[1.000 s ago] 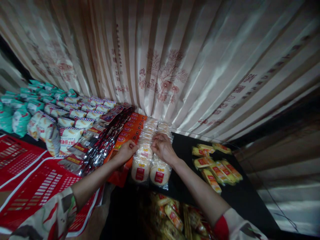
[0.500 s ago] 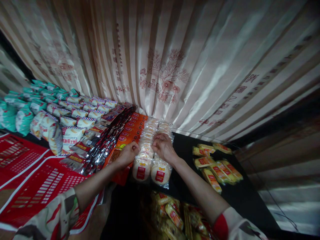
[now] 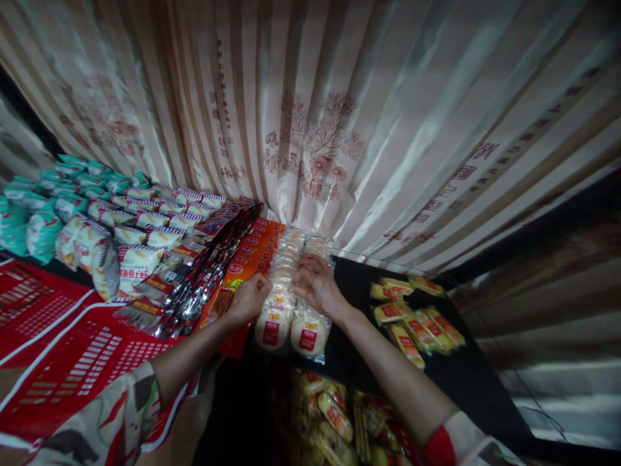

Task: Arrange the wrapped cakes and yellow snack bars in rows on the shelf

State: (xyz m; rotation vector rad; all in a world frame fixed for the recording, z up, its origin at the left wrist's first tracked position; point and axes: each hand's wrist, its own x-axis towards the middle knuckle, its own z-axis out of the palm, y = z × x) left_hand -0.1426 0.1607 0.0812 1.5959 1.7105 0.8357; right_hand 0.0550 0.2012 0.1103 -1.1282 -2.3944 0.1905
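Observation:
Two rows of clear-wrapped round flat cakes with red labels stand on the black table: a left row [image 3: 272, 327] and a right row [image 3: 308, 336]. At the left row's outer edge is my left hand [image 3: 246, 299], its fingers curled closed. Whatever lies in them, if anything, is hidden. My right hand [image 3: 317, 288] is over the right row with its fingers bent in among the wrappers; what its fingertips hold does not show. Left of my left hand lies an orange snack packet [image 3: 252, 249].
Silvery snack bags [image 3: 194, 285], white chip bags [image 3: 140, 262] and teal bags [image 3: 43, 230] stand in rows on the left. Red baskets [image 3: 92, 349] are at lower left. Yellow packets [image 3: 405, 346] lie on the right; more yellow packets [image 3: 334, 414] sit below. A pleated curtain [image 3: 310, 65] hangs behind.
The view has shifted slightly, so things sit a little further left. My right hand's fingers have moved a little over the right row; my left hand stays by the left row.

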